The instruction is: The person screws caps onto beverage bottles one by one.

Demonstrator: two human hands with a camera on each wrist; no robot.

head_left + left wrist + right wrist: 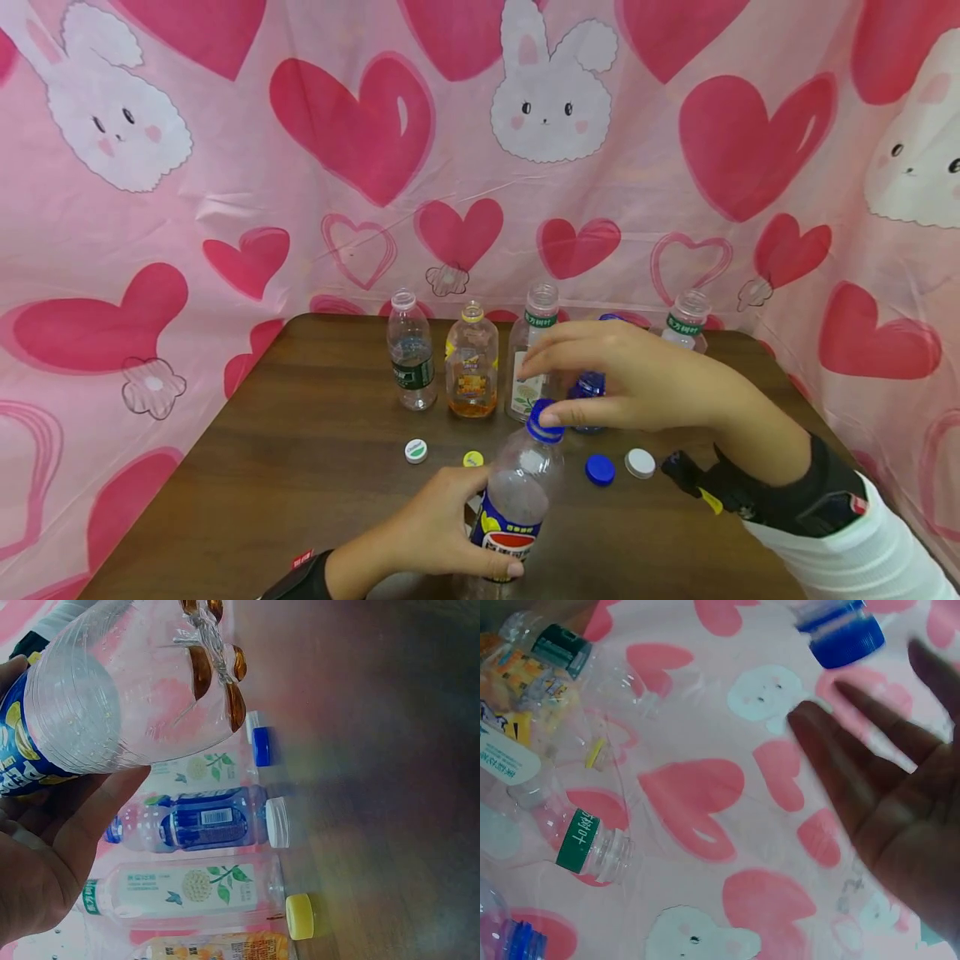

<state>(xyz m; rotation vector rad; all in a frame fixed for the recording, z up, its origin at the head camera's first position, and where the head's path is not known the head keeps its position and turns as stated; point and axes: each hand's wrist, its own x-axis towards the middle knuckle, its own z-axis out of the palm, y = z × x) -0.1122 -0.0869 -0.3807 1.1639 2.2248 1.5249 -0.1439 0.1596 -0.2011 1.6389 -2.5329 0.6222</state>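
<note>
Head view bright; left wrist dimmer, seemingly hazy.

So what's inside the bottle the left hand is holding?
A little brown liquid sits at the very bottom of the bottle. The blue label and left hand cover the middle, so that part's hidden.

A brown wood-grain table (300, 467) is carrying 5 bottles and 4 caps. Towards its far side, the bottles are standing upright in a row. From the left, these are a green-labelled bottle (412, 367), a juice bottle (472, 367) with amber liquid pooling at its bottom, a clear bottle (525, 392) with a green neck band, a partly hidden blue bottle (589, 387) and a second green-banded bottle (686, 323). Nearer, a white-and-green cap (416, 451), a yellow cap (473, 459), a blue cap (600, 469) and a white cap (641, 463) are lying apart, the last 2 sitting near each other.
</note>
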